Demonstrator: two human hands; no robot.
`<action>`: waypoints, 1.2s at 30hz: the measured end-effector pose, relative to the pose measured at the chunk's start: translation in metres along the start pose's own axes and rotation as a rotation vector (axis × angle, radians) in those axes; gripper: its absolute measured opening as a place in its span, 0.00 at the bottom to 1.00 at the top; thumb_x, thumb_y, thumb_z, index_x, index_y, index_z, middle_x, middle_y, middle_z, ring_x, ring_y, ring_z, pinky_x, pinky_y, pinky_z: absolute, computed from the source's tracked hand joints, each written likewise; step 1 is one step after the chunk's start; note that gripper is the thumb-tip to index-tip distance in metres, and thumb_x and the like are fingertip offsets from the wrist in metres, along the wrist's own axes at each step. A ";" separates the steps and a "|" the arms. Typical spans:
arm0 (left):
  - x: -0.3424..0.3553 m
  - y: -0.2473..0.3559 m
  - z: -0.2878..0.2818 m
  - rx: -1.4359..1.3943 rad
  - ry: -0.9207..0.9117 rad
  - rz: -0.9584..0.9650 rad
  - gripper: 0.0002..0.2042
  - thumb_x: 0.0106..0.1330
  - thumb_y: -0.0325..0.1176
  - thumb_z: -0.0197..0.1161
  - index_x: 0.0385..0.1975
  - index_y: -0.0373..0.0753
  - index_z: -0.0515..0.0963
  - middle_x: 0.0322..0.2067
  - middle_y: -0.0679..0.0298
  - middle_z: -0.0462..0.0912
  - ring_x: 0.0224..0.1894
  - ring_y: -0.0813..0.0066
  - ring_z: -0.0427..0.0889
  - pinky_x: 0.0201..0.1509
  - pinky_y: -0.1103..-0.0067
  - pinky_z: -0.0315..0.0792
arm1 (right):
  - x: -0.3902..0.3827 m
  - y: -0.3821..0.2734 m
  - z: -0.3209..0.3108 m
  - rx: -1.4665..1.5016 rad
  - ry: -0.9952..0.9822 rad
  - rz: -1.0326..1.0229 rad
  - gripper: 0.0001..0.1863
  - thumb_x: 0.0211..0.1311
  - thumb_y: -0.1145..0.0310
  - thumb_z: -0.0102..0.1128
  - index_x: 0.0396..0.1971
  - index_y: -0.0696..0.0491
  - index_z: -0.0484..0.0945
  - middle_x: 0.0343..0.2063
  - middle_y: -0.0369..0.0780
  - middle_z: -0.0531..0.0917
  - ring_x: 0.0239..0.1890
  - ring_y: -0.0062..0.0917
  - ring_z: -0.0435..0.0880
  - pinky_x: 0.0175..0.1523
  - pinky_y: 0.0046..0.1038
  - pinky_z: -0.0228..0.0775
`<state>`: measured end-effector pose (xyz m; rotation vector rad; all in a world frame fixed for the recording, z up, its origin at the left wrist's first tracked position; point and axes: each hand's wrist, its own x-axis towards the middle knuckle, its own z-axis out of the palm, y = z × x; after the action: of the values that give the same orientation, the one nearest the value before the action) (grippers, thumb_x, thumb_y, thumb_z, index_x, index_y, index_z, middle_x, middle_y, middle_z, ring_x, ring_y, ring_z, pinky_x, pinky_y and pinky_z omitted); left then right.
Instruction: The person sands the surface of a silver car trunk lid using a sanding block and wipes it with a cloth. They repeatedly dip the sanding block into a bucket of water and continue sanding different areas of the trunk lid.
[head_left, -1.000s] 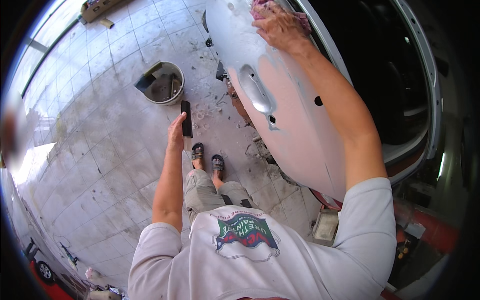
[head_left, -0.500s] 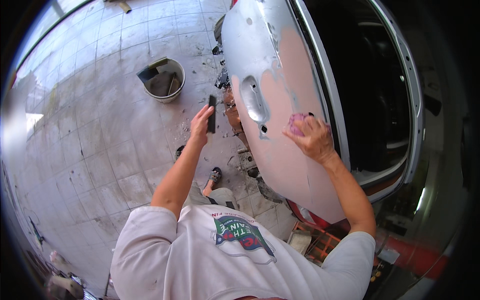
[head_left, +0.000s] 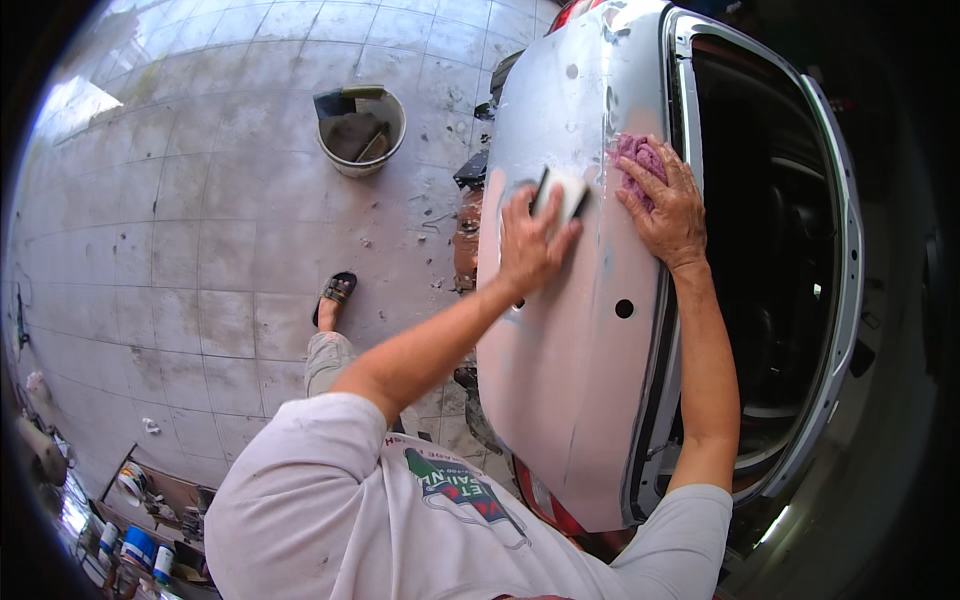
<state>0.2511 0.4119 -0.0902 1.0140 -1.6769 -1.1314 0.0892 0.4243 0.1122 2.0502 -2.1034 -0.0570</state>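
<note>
A car's trunk lid, bare grey metal at the far part and covered with pinkish filler nearer me, lies under both hands. My left hand is closed around a white block with black edges, which looks like a sanding block. It rests on the panel over the recessed area and is slightly blurred. Under my right hand a crumpled pink cloth is pressed to the lid near the window-side edge. Part of the cloth is hidden by the fingers. A round dark hole shows in the filler nearer me.
On the tiled floor to the left stands a bucket with a dark pad on its rim and things inside. The rear window opening lies to the right. My sandalled foot is beside the car. Cans stand at lower left.
My left hand has moved from beside the car onto the lid with the block. My right hand and cloth have slid farther along the lid. The view has shifted, and my foot has stepped left.
</note>
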 end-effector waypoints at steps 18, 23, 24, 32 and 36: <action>0.217 -0.155 0.049 -0.081 0.056 -0.295 0.31 0.74 0.57 0.64 0.68 0.42 0.79 0.62 0.44 0.78 0.67 0.47 0.71 0.73 0.60 0.61 | 0.075 0.009 0.011 -0.098 -0.072 0.019 0.32 0.55 0.38 0.78 0.59 0.34 0.87 0.72 0.39 0.74 0.77 0.37 0.69 0.82 0.64 0.46; 0.034 -0.103 0.007 -0.114 0.001 -0.140 0.30 0.74 0.52 0.65 0.70 0.40 0.77 0.66 0.44 0.74 0.66 0.46 0.70 0.72 0.57 0.61 | 0.057 0.014 0.001 -0.103 -0.126 0.077 0.32 0.55 0.38 0.78 0.59 0.33 0.87 0.74 0.39 0.73 0.78 0.39 0.67 0.83 0.62 0.43; 0.036 -0.102 0.006 -0.134 -0.023 -0.150 0.30 0.74 0.52 0.65 0.70 0.40 0.77 0.66 0.44 0.73 0.66 0.47 0.70 0.71 0.57 0.62 | 0.055 0.012 -0.004 -0.108 -0.143 0.090 0.32 0.55 0.39 0.79 0.60 0.34 0.87 0.74 0.40 0.72 0.78 0.40 0.66 0.83 0.63 0.42; 0.261 -0.206 0.074 -0.050 -0.045 -0.159 0.33 0.71 0.61 0.63 0.69 0.45 0.78 0.68 0.43 0.73 0.69 0.44 0.70 0.70 0.57 0.65 | 0.077 0.014 0.006 -0.075 -0.155 -0.005 0.34 0.51 0.46 0.82 0.59 0.40 0.87 0.74 0.46 0.72 0.78 0.44 0.67 0.83 0.62 0.43; 0.107 -0.158 0.025 -0.187 -0.058 -0.153 0.32 0.71 0.54 0.66 0.72 0.44 0.76 0.72 0.45 0.68 0.69 0.45 0.69 0.74 0.57 0.61 | 0.064 0.012 0.004 -0.059 -0.183 0.050 0.33 0.52 0.49 0.82 0.59 0.43 0.87 0.74 0.49 0.71 0.78 0.46 0.67 0.82 0.61 0.43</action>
<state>0.2199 0.2773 -0.2243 1.0117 -1.5252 -1.4020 0.0751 0.3606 0.1178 2.0266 -2.2284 -0.3061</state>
